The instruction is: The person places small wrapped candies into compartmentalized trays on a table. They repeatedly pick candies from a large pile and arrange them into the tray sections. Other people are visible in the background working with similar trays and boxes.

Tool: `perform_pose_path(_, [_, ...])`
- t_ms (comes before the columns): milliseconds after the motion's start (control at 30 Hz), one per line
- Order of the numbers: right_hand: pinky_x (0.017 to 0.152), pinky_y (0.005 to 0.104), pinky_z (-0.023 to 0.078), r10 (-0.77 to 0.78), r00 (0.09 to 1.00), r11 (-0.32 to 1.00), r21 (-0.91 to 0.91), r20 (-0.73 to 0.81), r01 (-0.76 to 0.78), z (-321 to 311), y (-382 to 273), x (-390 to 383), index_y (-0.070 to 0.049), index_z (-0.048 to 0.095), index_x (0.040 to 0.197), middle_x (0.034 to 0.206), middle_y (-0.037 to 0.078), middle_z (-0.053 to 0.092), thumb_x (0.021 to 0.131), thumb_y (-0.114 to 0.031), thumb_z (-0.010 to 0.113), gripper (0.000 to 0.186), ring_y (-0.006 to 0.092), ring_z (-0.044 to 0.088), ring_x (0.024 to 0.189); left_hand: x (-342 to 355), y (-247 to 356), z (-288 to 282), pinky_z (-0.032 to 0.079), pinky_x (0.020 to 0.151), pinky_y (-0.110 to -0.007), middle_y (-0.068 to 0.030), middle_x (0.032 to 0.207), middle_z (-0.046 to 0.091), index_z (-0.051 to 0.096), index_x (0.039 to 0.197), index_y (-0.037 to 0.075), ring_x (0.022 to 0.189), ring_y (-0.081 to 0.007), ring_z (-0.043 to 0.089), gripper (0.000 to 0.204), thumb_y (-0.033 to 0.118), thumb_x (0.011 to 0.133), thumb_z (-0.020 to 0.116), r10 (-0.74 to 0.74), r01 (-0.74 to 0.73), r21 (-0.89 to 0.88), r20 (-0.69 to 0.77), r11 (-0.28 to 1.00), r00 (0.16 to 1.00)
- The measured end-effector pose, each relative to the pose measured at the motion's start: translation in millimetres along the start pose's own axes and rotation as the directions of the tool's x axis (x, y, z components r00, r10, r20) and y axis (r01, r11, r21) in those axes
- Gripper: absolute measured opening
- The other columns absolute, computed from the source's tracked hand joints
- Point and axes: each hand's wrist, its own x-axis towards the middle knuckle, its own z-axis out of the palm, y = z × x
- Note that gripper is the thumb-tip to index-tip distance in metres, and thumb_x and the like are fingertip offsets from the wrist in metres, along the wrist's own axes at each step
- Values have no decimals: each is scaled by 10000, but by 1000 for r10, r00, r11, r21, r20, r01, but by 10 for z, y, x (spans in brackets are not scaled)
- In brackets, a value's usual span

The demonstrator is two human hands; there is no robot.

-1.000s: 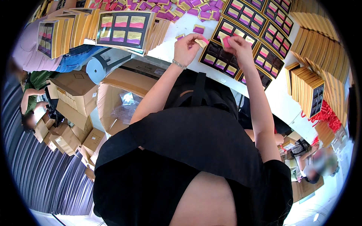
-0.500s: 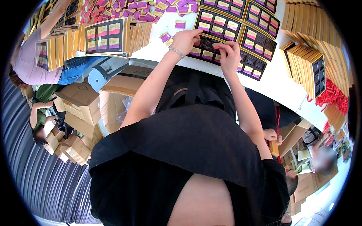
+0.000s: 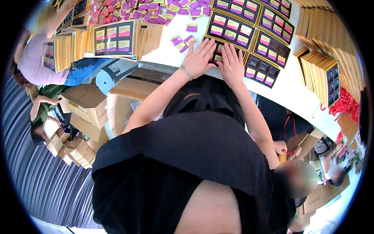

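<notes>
Both of my hands lie palm down over a shallow black box with a gold edge [image 3: 219,58]. My left hand [image 3: 198,59] covers its left part, fingers stretched out. Over its right part rests my right hand [image 3: 232,67], its fingers also straight and pointing away from me. Between the hands a few small purple-and-gold wrapped pieces show in the box; the rest is hidden. To the right sits a box with wrapped pieces [image 3: 259,74] in its near row and bare compartments in its far row. Several loose wrapped pieces [image 3: 181,46] lie left of my left hand.
More filled boxes [image 3: 230,30] sit in rows beyond my hands. A heap of pink and purple pieces [image 3: 148,11] spreads at the far left, near stacked boxes [image 3: 113,39]. Right, stacked gold-edged boxes [image 3: 315,78] stand beside red shredded filler [image 3: 344,105]. Other people work on both sides.
The small pink wrapped piece in my right hand's pinch no longer shows there. Both hands have flattened, fingers straight, onto the box. On the right, another person's head has come into view.
</notes>
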Motion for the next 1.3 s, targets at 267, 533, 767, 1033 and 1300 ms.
perform_pose_path(267, [1102, 602, 114, 18, 978, 987, -160, 208, 16, -41, -9, -20, -40, 416, 1375, 1473, 62, 357, 850, -450, 560, 681, 244, 256, 1398, -24, -33, 52, 150, 1044, -671, -61, 1505, 299, 376, 1412, 76, 1397, -204, 250, 820, 584, 793, 554, 48, -46, 91, -19, 995, 999])
perform_pose_path(533, [1018, 457, 373, -134, 977, 979, 130, -167, 156, -140, -155, 772, -7, 548, 1200, 1282, 112, 545, 835, -144, 595, 393, 305, 490, 1220, -102, -70, -577, 171, 1081, -612, -152, 1493, 284, 327, 1403, 10, 1397, -275, 259, 809, 408, 784, 662, -115, 94, -126, -165, 988, 980])
perform_pose_path(767, [954, 384, 448, -314, 928, 917, 191, -199, 351, 831, -856, 3305, -21, 525, 1228, 1250, 162, 554, 860, -78, 466, 376, 312, 525, 1160, -117, -415, -980, 332, 1052, -499, -204, 1404, 395, 382, 1347, -21, 1289, -366, 401, 634, 112, 793, 660, -300, 204, -314, -294, 927, 908])
perform_pose_path(1033, [803, 362, 505, -213, 977, 950, 226, -27, 214, 966, -797, 3282, -74, 642, 957, 1031, 69, 657, 813, -115, 508, 201, 247, 612, 976, 563, -1187, -2820, 535, 691, -347, -114, 822, 688, 697, 992, 89, 747, -263, 675, 201, 123, 806, 629, -291, 223, -220, -358, 950, 887])
perform_pose_path(1300, [736, 297, 521, 193, 909, 774, 626, -369, 90, 228, -568, 2480, -54, 684, 1010, 959, 99, 696, 838, -88, 664, 176, 233, 671, 825, 2100, -3384, -1617, 491, 891, -398, -123, 1146, 605, 601, 1187, 184, 1051, -299, 597, 432, 159, 765, 688, -75, 56, 284, 57, 957, 996])
